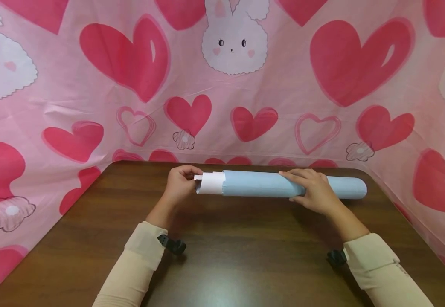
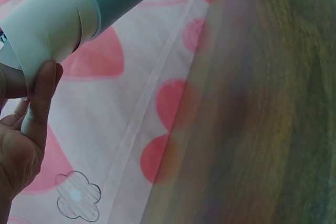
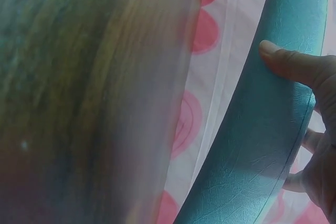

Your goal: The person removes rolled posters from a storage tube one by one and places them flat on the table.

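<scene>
A long light-blue tube [image 1: 257, 183] with a creased, leather-like surface lies crosswise above the far part of the table, its rounded end to the right. Out of its left end sticks a rolled white sheet [image 1: 211, 183], whose overlapping edges show in the left wrist view. My left hand [image 1: 179, 184] pinches the rim of this white roll [image 2: 47, 24] between thumb and fingers. My right hand [image 1: 315, 191] grips the tube right of its middle. In the right wrist view its thumb lies across the blue surface [image 3: 252, 124], with the other fingers round the far side.
The dark wooden table [image 1: 222, 256] stretches beneath both arms. Behind and beside it hangs a pink cloth [image 1: 222, 89] with hearts and rabbits, close to the table's far edge. A black band with a small device [image 1: 172, 245] sits on each wrist.
</scene>
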A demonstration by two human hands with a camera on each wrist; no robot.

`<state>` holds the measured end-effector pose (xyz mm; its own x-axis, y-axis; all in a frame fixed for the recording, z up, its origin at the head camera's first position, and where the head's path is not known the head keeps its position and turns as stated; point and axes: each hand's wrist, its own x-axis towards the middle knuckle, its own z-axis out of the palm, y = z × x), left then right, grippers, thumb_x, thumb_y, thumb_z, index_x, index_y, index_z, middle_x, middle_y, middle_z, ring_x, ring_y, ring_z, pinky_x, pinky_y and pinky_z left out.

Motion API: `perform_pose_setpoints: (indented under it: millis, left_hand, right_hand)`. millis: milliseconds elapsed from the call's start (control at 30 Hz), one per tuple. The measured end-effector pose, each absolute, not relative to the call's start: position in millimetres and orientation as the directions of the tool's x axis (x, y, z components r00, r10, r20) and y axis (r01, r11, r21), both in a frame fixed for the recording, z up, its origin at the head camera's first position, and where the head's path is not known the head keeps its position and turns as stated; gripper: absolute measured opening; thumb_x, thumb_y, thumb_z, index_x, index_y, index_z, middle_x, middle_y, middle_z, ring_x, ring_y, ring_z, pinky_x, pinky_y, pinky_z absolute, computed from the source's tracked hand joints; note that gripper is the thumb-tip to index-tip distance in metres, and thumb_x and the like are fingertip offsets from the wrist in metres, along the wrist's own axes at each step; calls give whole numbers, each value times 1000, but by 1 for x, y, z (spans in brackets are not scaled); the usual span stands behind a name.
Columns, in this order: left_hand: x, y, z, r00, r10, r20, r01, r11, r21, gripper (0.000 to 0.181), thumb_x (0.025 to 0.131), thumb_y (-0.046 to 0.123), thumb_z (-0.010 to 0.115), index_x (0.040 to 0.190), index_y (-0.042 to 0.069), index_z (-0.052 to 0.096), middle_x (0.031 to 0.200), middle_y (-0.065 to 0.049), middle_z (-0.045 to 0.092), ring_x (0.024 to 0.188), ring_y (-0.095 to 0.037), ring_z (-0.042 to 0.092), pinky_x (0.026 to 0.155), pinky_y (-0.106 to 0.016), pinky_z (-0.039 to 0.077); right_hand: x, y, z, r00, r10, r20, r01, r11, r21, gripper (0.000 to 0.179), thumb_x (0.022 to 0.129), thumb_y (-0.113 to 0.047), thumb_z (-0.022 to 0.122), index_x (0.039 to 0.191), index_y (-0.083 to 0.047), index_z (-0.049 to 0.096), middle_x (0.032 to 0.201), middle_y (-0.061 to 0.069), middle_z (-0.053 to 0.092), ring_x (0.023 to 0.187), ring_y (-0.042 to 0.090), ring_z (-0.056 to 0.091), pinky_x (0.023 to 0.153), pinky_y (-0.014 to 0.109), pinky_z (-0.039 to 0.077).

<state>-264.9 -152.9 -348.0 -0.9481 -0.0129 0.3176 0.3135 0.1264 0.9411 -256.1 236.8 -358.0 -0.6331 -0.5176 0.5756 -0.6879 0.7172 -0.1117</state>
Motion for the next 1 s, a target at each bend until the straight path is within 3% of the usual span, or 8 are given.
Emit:
perform_pose_setpoints:
  millis: [333,633,800,1000]
  left_hand:
    - [-266,-155,-355,-958,76,276,283,107,953,16,85,-3,71,100,-7,70,96,-13,71,74,-25,65,66,-37,58]
    - [-273,-145,-355,-970,86,225,233,90,968,18,83,-6,70,101,-5,73,99,-17,71,76,-28,66,66,-44,59]
    - [-277,-139,-355,-977,136,165,178,89,980,30,82,-10,66,108,3,75,110,-14,69,89,-30,62,76,-45,57]
    - [-277,-135,-355,-973,171,152,168,82,982,31,74,-15,67,100,0,76,98,-11,71,84,-27,60,71,-42,58]
  right_hand:
    - [-256,239,-366,-639,-506,579,-682,721,-123,90,53,-6,95,134,-21,60,120,9,63,109,35,54,81,60,38]
    - [-255,245,-368,-625,-508,593,-693,711,-121,91,51,-5,96,134,-20,61,119,9,64,106,35,55,78,56,38]
    - [-254,246,-367,-619,-507,600,-697,706,-123,93,51,-4,96,135,-21,60,119,8,64,105,34,55,76,53,38]
    - [-253,247,-365,-619,-514,594,-705,697,-131,92,52,-5,96,135,-20,60,119,9,64,105,35,55,78,53,39]
